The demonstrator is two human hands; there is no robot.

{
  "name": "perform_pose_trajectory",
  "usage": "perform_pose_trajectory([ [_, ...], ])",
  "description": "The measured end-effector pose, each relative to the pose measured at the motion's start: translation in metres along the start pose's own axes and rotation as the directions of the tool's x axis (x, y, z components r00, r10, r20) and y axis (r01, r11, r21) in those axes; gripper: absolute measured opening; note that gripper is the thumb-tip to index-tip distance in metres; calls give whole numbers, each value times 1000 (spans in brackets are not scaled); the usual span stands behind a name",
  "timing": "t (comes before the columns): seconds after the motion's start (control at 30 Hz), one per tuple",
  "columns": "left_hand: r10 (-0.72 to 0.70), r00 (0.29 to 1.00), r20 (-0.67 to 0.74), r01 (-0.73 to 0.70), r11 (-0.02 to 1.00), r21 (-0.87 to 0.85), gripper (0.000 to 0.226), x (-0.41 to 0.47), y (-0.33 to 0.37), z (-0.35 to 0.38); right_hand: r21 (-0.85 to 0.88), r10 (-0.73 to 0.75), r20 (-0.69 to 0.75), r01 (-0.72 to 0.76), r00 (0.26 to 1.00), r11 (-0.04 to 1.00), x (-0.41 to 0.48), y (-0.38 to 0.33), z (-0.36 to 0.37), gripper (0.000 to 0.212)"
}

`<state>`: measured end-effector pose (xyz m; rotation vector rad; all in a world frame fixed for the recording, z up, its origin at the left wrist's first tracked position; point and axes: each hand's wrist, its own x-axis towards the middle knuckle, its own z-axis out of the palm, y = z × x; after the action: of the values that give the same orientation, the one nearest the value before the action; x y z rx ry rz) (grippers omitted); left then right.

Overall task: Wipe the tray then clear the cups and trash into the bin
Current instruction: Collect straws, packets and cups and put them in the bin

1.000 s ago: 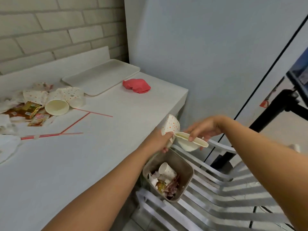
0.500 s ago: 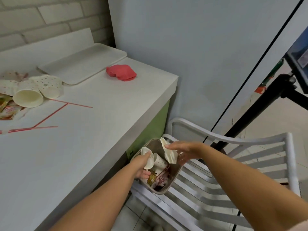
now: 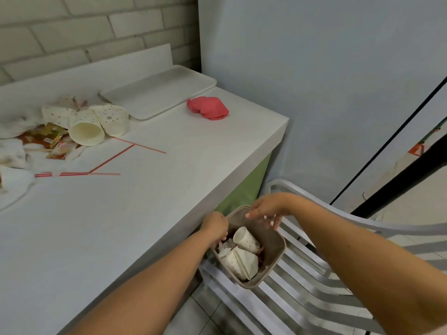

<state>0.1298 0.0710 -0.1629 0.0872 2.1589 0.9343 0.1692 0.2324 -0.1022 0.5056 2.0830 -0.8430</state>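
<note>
A beige bin stands on a white slatted chair beside the table. Inside it lie dotted paper cups, crushed ones and bits of trash. My left hand hangs at the bin's left rim, fingers loosely curled downward, with nothing seen in it. My right hand hovers over the far rim with fingers spread and empty. The white tray lies at the back of the table, with a red cloth to its right. More dotted cups lie tipped over at the table's left.
Red straws, snack wrappers and crumpled napkins are scattered on the white table. The white chair fills the space right of the table. A black tripod leg crosses at the right, by the grey wall.
Both hands lowered over the bin and let go of the cups they held. Those cups now lie crushed inside the bin. My view swung back left toward the table.
</note>
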Motion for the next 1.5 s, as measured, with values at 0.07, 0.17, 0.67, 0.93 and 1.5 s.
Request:
perform_pose_trajectory([
  [0.07, 69, 998, -9, -69, 995, 69, 26, -7, 7, -5, -109, -5, 11, 6, 1000, 994, -8, -22, -6, 20],
  [0.17, 198, 980, 3, -195, 964, 180, 19, -26, 22, -21, -242, 4, 1, -3, 1000, 970, -24, -58, -15, 20],
  [0.67, 281, 875, -394, -256, 960, 116, 22, -103, -15, -223, -577, -382, -23, 300, 924, 760, -46, -281, 17, 12],
  [0.93, 142, 784, -604, -121, 990, 76, 17, -118, -109, -306, -659, -528, 73, 438, 846, 611, -22, -374, 86, 18],
  [1.5, 8, 541, -841, 102, 992, 75, 15, -151, -248, -437, -721, -657, -180, 356, 732, 594, 61, -472, 173, 28],
])
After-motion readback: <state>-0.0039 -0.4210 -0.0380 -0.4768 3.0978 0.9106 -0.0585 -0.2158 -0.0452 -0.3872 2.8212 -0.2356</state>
